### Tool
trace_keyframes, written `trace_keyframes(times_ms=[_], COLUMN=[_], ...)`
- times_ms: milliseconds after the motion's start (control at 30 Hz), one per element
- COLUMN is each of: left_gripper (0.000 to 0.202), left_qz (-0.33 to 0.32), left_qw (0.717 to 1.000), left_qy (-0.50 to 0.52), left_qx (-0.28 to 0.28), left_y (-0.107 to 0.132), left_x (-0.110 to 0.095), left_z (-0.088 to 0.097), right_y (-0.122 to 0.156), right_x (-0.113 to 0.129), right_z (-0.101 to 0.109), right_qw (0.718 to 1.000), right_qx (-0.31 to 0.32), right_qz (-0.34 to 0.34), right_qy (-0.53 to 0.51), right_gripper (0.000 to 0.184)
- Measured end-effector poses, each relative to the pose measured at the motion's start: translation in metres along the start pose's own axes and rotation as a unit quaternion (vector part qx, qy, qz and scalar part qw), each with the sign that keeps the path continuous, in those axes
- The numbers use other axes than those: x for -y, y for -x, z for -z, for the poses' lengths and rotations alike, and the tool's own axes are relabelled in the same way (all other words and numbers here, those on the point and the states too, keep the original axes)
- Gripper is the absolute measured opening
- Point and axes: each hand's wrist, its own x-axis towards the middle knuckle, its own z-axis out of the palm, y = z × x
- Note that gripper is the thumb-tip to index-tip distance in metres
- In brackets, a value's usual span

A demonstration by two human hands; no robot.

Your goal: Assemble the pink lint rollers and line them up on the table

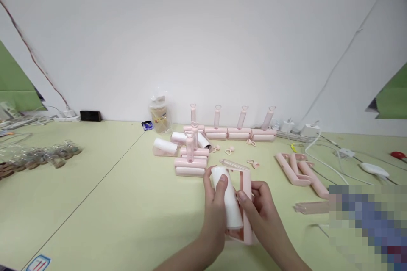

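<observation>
My left hand [213, 203] wraps its fingers and thumb around a white paper roll [228, 199]. My right hand [260, 207] grips the pink lint-roller frame [246, 186] that carries the roll, thumb pressed against the roll's side. Both are held just above the pale green table [127, 203], near its front middle. Behind them lie more white rolls [165, 147] and a stack of pink roller bases [190, 165].
A row of assembled pink rollers [241, 129] stands upright by the wall. Loose pink handles [300, 169] lie right; small heart pieces [229, 150] sit mid-table. A plastic-wrapped jar [160, 116], small glass jars [47, 154] at left, chargers and cables [318, 135] at right.
</observation>
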Motion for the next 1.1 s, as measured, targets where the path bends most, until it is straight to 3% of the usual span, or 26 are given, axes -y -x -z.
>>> trace_keyframes(times_ms=[233, 367, 467, 567, 633, 733, 900, 1000, 1100], left_gripper=[0.048, 0.050, 0.061, 0.079, 0.082, 0.085, 0.107, 0.109, 0.105], left_qz=[0.038, 0.028, 0.014, 0.054, 0.079, 0.085, 0.077, 0.080, 0.087], left_qw=[0.999, 0.997, 0.988, 0.966, 0.947, 0.903, 0.771, 0.705, 0.672], left_qy=[-0.019, -0.072, -0.109, -0.153, -0.215, -0.359, -0.599, -0.669, -0.683], left_qx=[0.015, 0.032, 0.110, 0.203, 0.226, 0.221, 0.202, 0.223, 0.274], left_y=[0.000, 0.002, 0.004, 0.003, 0.001, -0.001, 0.004, 0.010, 0.013], left_x=[0.004, 0.004, -0.004, -0.014, -0.023, -0.037, -0.062, -0.069, -0.069], left_z=[0.002, 0.005, 0.009, 0.017, 0.023, 0.030, 0.032, 0.034, 0.042], right_y=[0.002, 0.004, 0.003, -0.005, -0.012, -0.019, -0.014, -0.004, 0.003], right_x=[0.003, 0.000, -0.001, 0.002, 0.007, 0.016, 0.018, 0.015, 0.012], right_z=[0.002, 0.002, 0.005, 0.015, 0.024, 0.037, 0.039, 0.032, 0.027], right_qw=[1.000, 0.999, 0.993, 0.983, 0.971, 0.942, 0.903, 0.872, 0.849], right_qx=[0.012, -0.002, -0.012, -0.017, 0.022, 0.112, 0.205, 0.219, 0.244], right_qz=[-0.014, -0.006, 0.027, 0.083, 0.126, 0.167, 0.175, 0.192, 0.198], right_qy=[0.018, 0.043, 0.112, 0.161, 0.203, 0.269, 0.335, 0.393, 0.424], right_gripper=[0.036, 0.035, 0.034, 0.037, 0.031, 0.017, 0.020, 0.024, 0.021])
